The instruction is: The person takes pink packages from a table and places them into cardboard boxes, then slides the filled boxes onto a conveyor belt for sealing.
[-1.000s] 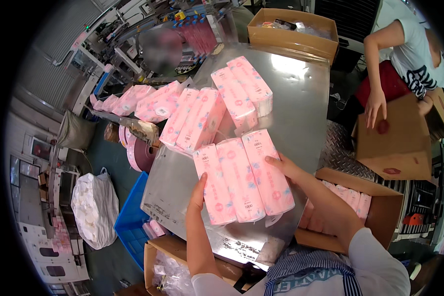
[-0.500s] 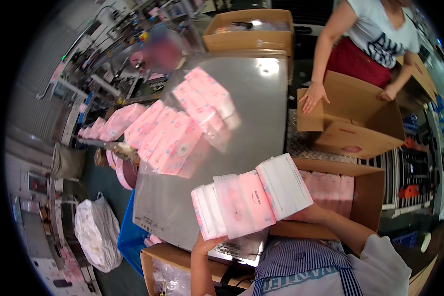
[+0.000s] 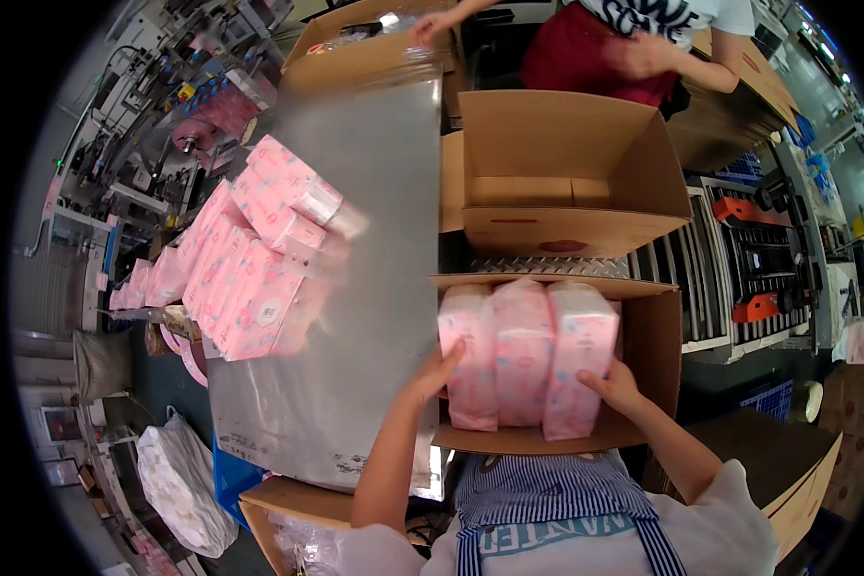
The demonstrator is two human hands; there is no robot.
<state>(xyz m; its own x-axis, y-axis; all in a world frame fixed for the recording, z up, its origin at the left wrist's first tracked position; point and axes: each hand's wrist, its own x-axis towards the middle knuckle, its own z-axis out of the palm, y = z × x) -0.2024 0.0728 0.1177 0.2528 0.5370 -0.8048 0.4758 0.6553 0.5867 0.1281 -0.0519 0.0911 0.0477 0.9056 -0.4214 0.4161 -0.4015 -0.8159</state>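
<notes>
Three pink soft packs of tissues (image 3: pixel 523 355) stand side by side at the mouth of a cardboard box (image 3: pixel 655 374). My left hand (image 3: pixel 439 369) grips the row from its left side, thumb on the front of the end pack. On the right side my right hand (image 3: pixel 617 386) presses in the same way, its thumb on the rightmost pack. The packs cover most of the box's inside, so what lies under them is hidden. More pink tissue packs (image 3: pixel 250 278) lean in a row on the metal table to the left.
The metal table (image 3: pixel 374 317) borders the box on its left. Beyond stands an open cardboard box (image 3: pixel 566 192) beside a roller conveyor (image 3: pixel 662 269). A co-worker's hand (image 3: pixel 643 58) moves behind it. Another cardboard box (image 3: pixel 355 58) holds clear plastic. A white sack (image 3: pixel 184 480) lies lower left.
My hands have carried the tissue packs right, from above the table's edge to the box, and turned them. The co-worker's hands have left the open box behind. The whole view has shifted.
</notes>
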